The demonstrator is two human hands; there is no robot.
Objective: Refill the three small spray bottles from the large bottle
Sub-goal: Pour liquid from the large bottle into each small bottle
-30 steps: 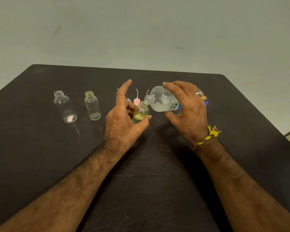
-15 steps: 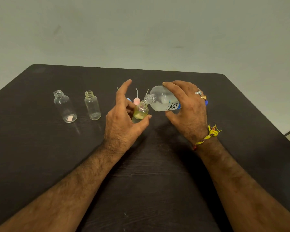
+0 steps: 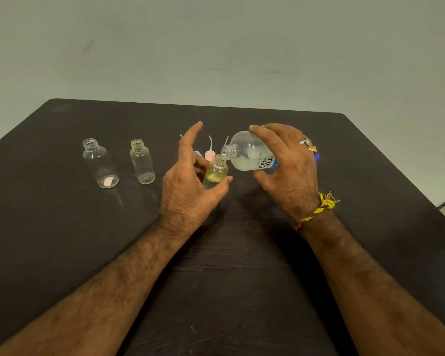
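Mid-surface pour: with your left hand (image 3: 188, 186) pinching the small spray bottle (image 3: 215, 173) between thumb and fingers and your right hand (image 3: 288, 170) wrapped round the tilted large bottle (image 3: 249, 154), keep mouth over neck, tilting gently to avoid overflow.

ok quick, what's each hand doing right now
Left hand: holds the small bottle between thumb and fingers.
Right hand: grips the large bottle, tipped to pour.
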